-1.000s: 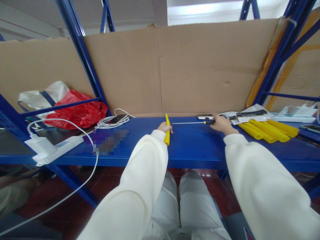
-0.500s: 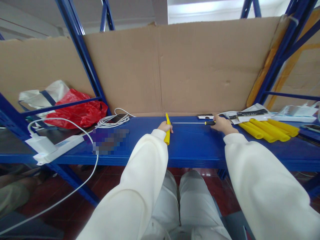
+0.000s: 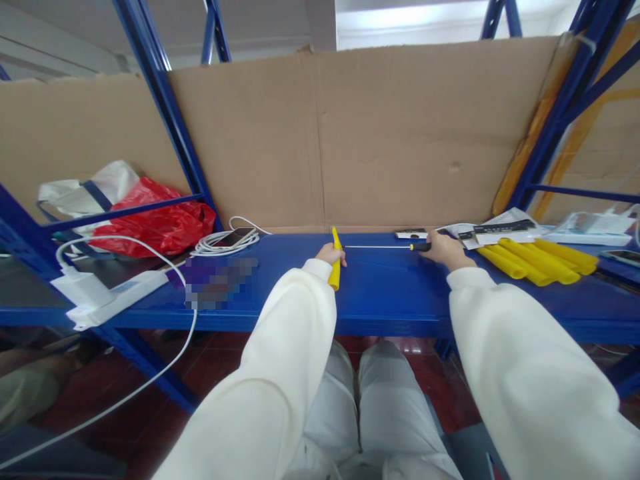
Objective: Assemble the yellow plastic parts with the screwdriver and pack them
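Two hands of ours reach out over the blue table [image 3: 385, 293], each with its fingers closed on something. Our left hand [image 3: 327, 253] has a narrow grip about the middle of a yellow piece [image 3: 335, 277]; its slim end points towards the cardboard panel [image 3: 400, 140] and its broader end towards us. We see fingertips of that hand just past the right side of the piece.

Our right hand [image 3: 444, 251] holds a tool [image 3: 385, 247] with a long, thin shaft and a black-and-yellow handle, much like a screwdriver. The fingers are bent in around the handle, though the back of the hand hides part of it and we cannot tell how each finger lies. The shaft runs level across to our left hand; whether its tip touches the yellow piece or goes into it, we cannot make out.

Just behind the right hand lies a small black-and-white item [image 3: 411, 234]. To the right we have several yellow tubes [image 3: 543, 263] side by side, with a printed packet [image 3: 507, 231] behind them. Well to the left are a coiled white cable [image 3: 225, 245], a red bag [image 3: 155, 217] and a white power strip [image 3: 133, 293].
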A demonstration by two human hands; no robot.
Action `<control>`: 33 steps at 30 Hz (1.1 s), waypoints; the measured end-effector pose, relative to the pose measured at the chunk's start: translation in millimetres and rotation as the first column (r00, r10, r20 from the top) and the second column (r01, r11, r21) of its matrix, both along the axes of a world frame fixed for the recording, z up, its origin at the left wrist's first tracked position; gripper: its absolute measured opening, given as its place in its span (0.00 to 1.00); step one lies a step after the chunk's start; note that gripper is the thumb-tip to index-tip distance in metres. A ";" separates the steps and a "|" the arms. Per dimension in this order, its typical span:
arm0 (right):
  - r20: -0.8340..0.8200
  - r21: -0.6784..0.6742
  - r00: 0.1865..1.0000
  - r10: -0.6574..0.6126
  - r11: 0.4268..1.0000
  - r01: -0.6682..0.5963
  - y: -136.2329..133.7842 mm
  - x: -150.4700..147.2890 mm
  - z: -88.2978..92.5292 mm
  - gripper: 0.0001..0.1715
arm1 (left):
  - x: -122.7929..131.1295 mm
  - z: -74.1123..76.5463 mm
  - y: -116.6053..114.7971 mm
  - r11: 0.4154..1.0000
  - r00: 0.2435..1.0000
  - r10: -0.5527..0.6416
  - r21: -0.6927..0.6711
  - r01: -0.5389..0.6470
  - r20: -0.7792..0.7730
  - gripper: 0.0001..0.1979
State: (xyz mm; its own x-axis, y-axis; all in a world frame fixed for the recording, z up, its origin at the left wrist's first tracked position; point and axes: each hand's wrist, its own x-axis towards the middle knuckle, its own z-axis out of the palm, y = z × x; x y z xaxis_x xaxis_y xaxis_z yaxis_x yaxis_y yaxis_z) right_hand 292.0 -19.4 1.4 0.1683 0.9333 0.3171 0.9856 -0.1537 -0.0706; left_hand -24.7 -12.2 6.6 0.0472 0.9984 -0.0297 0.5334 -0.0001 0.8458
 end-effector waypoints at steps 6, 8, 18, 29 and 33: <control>0.060 0.070 0.997 0.058 0.996 -0.062 -0.4 -2.4 0.7 0.20 | -1.2 -0.5 2.4 1.000 1.000 0.014 -0.002 -0.014 -0.009 0.09; 0.074 0.092 0.995 0.072 0.993 -0.079 0.6 -0.8 -1.0 0.19 | -0.6 -0.3 1.7 1.000 1.000 0.012 -0.006 -0.012 -0.010 0.09; 0.031 0.010 0.999 0.040 0.999 -0.041 4.0 3.2 -2.2 0.23 | 0.2 1.3 -1.0 1.000 1.000 -0.003 0.004 0.003 -0.009 0.10; 0.076 0.017 0.994 0.074 0.997 -0.076 -3.9 -3.4 1.8 0.19 | -0.2 -1.1 2.2 1.000 1.000 0.016 0.017 -0.016 -0.015 0.08; 0.041 -0.015 0.999 0.014 1.000 -0.013 -3.0 -3.0 1.9 0.19 | -0.8 -1.5 2.8 1.000 1.000 0.009 0.021 -0.009 -0.013 0.08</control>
